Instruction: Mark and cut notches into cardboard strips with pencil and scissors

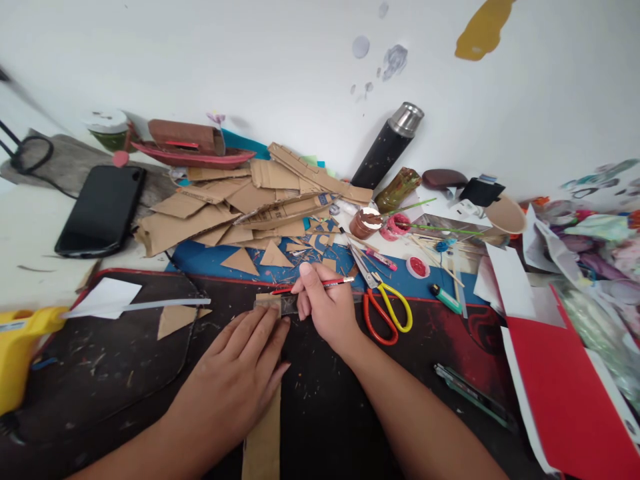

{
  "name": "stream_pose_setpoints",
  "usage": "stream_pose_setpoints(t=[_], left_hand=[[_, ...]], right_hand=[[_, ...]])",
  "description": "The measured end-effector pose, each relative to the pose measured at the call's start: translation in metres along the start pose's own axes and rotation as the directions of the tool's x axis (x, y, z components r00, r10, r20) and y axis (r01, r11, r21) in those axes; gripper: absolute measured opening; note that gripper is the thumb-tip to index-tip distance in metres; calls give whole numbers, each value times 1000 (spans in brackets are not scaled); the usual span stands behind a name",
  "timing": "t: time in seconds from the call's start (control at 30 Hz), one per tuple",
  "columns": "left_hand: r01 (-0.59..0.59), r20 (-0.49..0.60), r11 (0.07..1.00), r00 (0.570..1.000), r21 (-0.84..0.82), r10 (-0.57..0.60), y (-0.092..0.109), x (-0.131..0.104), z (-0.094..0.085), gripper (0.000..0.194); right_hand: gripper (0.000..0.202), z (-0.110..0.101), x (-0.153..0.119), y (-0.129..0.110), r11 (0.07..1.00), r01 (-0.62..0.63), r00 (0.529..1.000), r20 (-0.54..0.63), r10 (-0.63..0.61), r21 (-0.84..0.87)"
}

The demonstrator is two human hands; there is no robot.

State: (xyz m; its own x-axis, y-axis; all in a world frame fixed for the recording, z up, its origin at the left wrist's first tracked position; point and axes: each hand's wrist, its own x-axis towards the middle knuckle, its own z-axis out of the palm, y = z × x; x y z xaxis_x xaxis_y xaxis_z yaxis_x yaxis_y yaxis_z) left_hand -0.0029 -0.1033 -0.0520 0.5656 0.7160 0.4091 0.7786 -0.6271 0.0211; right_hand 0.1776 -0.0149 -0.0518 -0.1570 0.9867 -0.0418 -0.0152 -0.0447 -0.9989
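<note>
My left hand [240, 363] lies flat with its fingers stretched out over a long cardboard strip [263, 440]. Its fingertips press near the strip's far end, where a clear ruler [290, 305] lies across it. In my right hand [325, 310] is a red and black pencil [337, 283]. The pencil's red end points left, toward the strip's far end, and its pale end sticks out to the right. Scissors [373, 287] with one red and one yellow handle lie open just right of my right hand. Cut cardboard triangles [240, 262] lie beyond my hands.
A cardboard heap [200, 217] and a red model boat [195, 153] stand at the back. On the left are a yellow glue gun [25, 353] and a phone [100, 210]. Paint jars [365, 223], a black flask [387, 147], a cutter knife [473, 393] and red paper [565, 393] are rightward.
</note>
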Motion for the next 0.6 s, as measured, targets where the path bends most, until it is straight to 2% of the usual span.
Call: stream_pose_setpoints(t=[0.6], left_hand=[[-3,27,999,1000,37,2,1,-1,2,55]], right_hand=[[61,-1,0,2,999,39,999,-12,-39,-24]])
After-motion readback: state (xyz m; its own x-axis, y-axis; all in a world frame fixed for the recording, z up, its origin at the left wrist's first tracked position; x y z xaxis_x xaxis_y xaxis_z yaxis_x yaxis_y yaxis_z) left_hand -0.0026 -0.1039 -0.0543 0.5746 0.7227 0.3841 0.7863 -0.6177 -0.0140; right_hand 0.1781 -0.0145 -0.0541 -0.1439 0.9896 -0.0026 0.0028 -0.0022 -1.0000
